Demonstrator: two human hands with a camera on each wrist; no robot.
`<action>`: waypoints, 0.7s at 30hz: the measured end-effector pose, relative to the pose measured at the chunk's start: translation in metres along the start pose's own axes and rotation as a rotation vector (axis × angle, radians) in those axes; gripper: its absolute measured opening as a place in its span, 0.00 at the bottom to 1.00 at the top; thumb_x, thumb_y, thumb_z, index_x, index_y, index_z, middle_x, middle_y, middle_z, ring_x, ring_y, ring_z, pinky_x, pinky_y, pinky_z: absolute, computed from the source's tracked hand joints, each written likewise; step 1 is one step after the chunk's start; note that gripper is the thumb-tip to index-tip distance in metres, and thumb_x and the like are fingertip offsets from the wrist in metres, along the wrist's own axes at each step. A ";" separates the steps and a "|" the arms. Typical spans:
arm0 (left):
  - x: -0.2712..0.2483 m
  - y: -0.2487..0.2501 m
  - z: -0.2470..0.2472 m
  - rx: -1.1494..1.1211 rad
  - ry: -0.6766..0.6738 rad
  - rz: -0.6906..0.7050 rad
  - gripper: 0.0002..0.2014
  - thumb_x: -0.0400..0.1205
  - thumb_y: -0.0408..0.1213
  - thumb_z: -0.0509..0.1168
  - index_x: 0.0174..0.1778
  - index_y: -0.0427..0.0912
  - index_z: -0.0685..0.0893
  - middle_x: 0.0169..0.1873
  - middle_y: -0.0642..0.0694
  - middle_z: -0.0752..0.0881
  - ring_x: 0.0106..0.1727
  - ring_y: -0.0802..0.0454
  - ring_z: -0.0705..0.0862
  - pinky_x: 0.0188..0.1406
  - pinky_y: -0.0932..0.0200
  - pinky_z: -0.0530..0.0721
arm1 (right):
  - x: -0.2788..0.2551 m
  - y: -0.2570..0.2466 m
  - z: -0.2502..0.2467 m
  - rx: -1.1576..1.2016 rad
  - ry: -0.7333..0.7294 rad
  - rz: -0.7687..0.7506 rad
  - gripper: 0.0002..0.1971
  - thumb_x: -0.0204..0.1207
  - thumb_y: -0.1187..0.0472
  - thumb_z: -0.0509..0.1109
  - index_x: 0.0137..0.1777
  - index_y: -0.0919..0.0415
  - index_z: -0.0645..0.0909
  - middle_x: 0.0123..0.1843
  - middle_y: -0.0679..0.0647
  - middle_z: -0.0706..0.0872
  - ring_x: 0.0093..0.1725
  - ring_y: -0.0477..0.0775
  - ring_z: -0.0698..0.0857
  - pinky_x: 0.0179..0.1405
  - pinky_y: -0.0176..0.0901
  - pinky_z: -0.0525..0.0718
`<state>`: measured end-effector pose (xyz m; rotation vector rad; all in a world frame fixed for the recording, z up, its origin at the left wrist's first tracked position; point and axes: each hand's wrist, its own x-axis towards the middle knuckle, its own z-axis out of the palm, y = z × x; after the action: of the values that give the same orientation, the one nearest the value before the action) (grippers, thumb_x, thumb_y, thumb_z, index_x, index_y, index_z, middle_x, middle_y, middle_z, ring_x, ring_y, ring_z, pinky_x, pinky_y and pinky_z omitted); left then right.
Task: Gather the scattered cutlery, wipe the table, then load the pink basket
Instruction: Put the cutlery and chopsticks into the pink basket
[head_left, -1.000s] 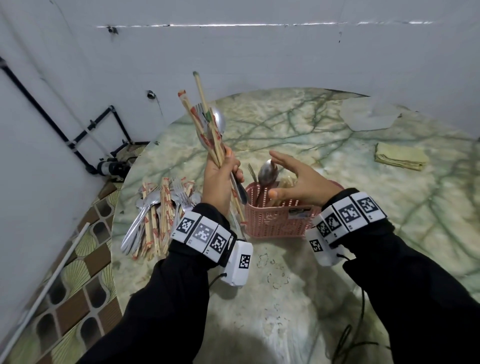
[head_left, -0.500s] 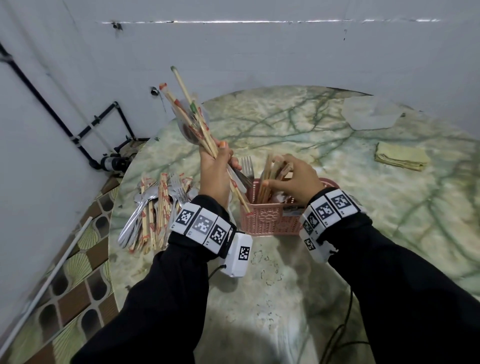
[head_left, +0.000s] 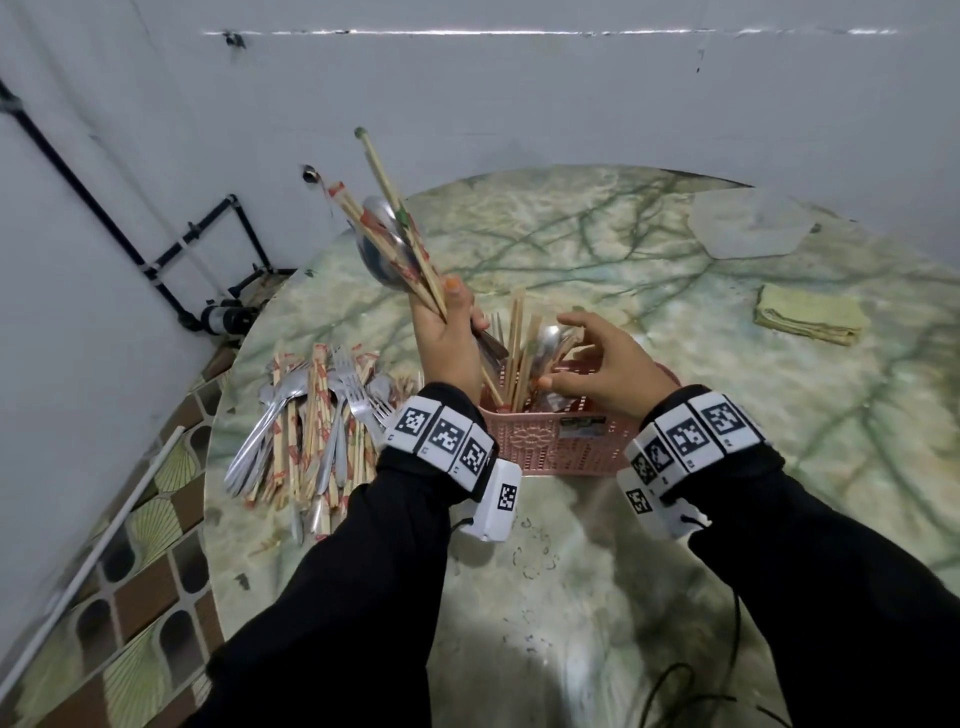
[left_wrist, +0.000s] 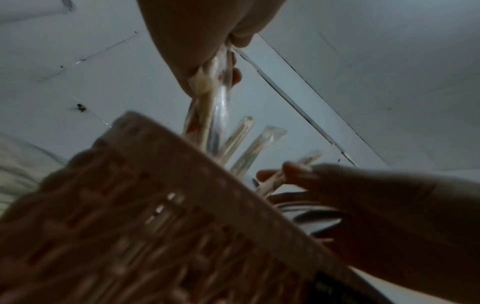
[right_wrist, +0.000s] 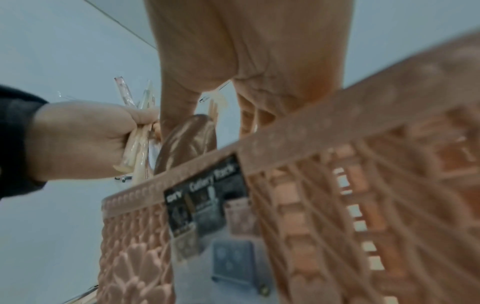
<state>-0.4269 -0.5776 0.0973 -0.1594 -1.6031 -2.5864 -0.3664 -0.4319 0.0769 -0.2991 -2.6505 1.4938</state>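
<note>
Pale grey walls (head_left: 519, 93) are enclosing a round marble-patterned table (head_left: 597, 249); black pipes (head_left: 104, 223) are running down the left wall toward patterned brown-and-cream floor tiles (head_left: 130, 597).

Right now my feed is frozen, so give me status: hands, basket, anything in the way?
Left hand grips a cutlery bundle above the pink basket. Right hand open over it. Loose pile left of basket.
</note>
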 end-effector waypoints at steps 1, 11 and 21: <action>-0.001 -0.002 0.000 0.004 -0.007 0.000 0.03 0.86 0.33 0.53 0.51 0.41 0.71 0.31 0.50 0.69 0.23 0.63 0.71 0.29 0.68 0.75 | -0.002 0.000 -0.001 0.015 -0.015 0.004 0.37 0.64 0.60 0.81 0.73 0.53 0.70 0.60 0.55 0.80 0.57 0.55 0.82 0.58 0.48 0.83; -0.021 -0.028 -0.015 0.290 -0.037 -0.061 0.19 0.84 0.40 0.58 0.54 0.22 0.78 0.30 0.51 0.79 0.32 0.58 0.79 0.35 0.71 0.78 | -0.006 0.001 -0.007 0.024 -0.071 -0.015 0.39 0.64 0.63 0.81 0.75 0.56 0.67 0.57 0.56 0.80 0.58 0.55 0.81 0.60 0.44 0.79; -0.027 -0.028 -0.033 0.390 -0.112 -0.212 0.29 0.74 0.48 0.70 0.64 0.32 0.74 0.56 0.36 0.84 0.54 0.46 0.85 0.52 0.55 0.86 | -0.012 -0.002 -0.008 -0.005 -0.142 -0.014 0.47 0.61 0.61 0.83 0.79 0.55 0.61 0.69 0.57 0.77 0.68 0.54 0.77 0.69 0.51 0.76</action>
<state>-0.4051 -0.5943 0.0546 -0.1101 -2.2379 -2.3770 -0.3532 -0.4284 0.0828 -0.1810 -2.7583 1.5601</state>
